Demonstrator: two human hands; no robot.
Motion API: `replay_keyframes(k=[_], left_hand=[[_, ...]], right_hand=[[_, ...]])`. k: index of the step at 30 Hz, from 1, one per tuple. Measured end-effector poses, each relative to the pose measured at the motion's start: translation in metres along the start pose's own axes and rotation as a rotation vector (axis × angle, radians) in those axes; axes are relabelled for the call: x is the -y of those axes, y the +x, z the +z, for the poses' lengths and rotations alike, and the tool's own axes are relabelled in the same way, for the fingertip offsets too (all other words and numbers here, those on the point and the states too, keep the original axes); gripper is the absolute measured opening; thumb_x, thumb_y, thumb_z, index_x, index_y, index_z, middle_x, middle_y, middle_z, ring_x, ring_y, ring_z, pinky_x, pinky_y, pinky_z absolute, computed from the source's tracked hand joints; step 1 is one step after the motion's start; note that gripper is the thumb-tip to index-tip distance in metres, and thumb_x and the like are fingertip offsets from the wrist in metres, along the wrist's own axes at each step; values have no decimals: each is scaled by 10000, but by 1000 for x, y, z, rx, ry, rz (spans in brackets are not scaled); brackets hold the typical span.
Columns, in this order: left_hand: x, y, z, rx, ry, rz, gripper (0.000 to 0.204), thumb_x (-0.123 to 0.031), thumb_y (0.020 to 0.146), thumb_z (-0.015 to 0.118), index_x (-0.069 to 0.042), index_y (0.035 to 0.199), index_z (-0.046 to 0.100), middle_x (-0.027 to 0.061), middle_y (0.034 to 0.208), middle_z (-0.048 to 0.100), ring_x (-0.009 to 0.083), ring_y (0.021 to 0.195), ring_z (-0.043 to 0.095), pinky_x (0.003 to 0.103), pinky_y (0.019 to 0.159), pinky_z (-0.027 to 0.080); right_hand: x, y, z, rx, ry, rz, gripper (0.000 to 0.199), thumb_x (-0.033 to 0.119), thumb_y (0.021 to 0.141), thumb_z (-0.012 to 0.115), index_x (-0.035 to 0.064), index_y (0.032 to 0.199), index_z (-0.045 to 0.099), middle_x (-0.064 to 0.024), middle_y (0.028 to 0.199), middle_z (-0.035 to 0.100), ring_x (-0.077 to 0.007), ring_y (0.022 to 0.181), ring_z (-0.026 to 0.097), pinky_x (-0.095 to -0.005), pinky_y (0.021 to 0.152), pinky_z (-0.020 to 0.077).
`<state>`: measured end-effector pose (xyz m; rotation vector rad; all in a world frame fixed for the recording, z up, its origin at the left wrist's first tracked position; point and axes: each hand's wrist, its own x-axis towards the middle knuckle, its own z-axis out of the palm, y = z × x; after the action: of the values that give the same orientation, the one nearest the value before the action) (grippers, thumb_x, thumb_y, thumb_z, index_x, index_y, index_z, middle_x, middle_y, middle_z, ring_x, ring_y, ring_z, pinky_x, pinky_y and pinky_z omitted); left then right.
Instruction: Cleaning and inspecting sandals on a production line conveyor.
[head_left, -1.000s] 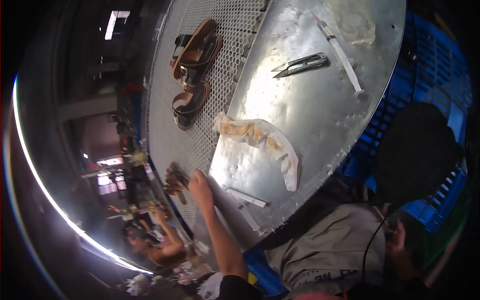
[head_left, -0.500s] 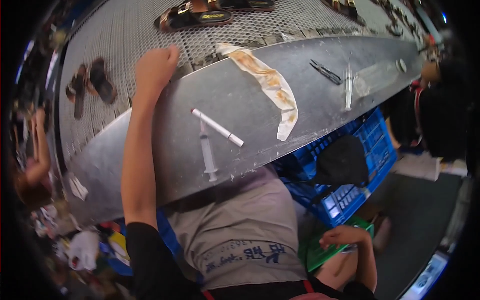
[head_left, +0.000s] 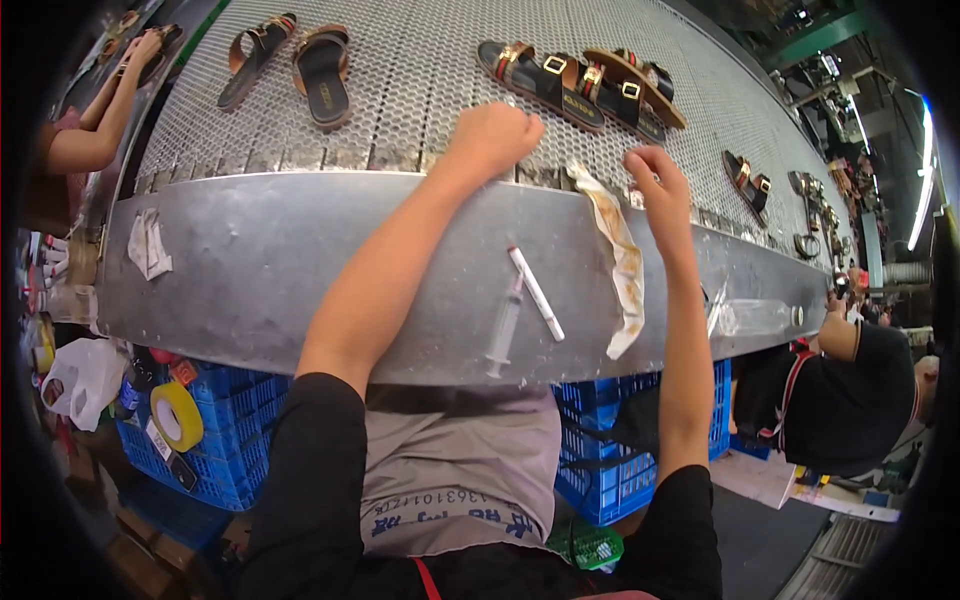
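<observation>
My left hand (head_left: 494, 138) is closed in a loose fist over the near edge of the conveyor mesh, just short of a pair of dark sandals (head_left: 575, 95) with gold buckles. Nothing shows in it, though its palm side is hidden. My right hand (head_left: 662, 180) hovers near the stained strip of white cloth or paper (head_left: 622, 265), fingers half curled and apart, holding nothing I can see. Between my forearms, a white marker-like stick (head_left: 538, 296) with a red tip lies against a clear syringe (head_left: 504, 330) on the metal ledge (head_left: 250, 260).
Another sandal pair (head_left: 322, 75) lies on the mesh at far left, and more sandals (head_left: 745, 185) at right. A clear bottle (head_left: 755, 317) rests on the ledge, a crumpled white scrap (head_left: 148, 245) at its left end. Blue crates (head_left: 225, 430) stand below. Co-workers (head_left: 840, 400) are on both sides.
My view has swung round to the right. My right hand has come up from low beside my lap to the conveyor edge. My left hand stays fisted by the mesh, now nearer the buckled sandals.
</observation>
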<state>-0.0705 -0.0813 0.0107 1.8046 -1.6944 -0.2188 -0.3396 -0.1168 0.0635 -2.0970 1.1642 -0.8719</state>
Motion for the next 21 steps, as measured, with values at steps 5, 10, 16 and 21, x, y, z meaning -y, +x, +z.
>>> replay_keyframes(k=[5,10,16,21], left_hand=[[-4,-3,0,15,-73,-71,534,-422,978,507,4,757,743,241,747,701,452,736,699,543,734,560],[-11,-3,2,54,-120,-123,533,-410,990,496,-11,740,745,226,714,693,432,695,688,530,728,557],[-5,6,-4,67,-247,-252,567,-399,1025,448,13,767,741,239,754,709,441,738,703,552,712,533],[23,21,-3,-231,-534,-386,496,-365,1041,448,38,818,631,224,787,668,356,734,644,501,761,511]], right_hand=[[-34,68,61,-38,-351,-184,350,276,993,665,-1,1206,667,-157,1168,686,-325,1097,651,-401,911,523],[-64,75,78,-95,-567,-317,488,305,956,714,-2,1318,603,-215,1284,624,-401,1182,598,-452,974,499],[-32,75,74,-52,-150,-166,763,169,714,919,13,1347,524,-158,1197,522,-321,1100,575,-402,970,496],[-21,78,69,-60,479,3,746,29,729,879,30,1366,489,-103,1216,470,-197,1007,666,-326,797,623]])
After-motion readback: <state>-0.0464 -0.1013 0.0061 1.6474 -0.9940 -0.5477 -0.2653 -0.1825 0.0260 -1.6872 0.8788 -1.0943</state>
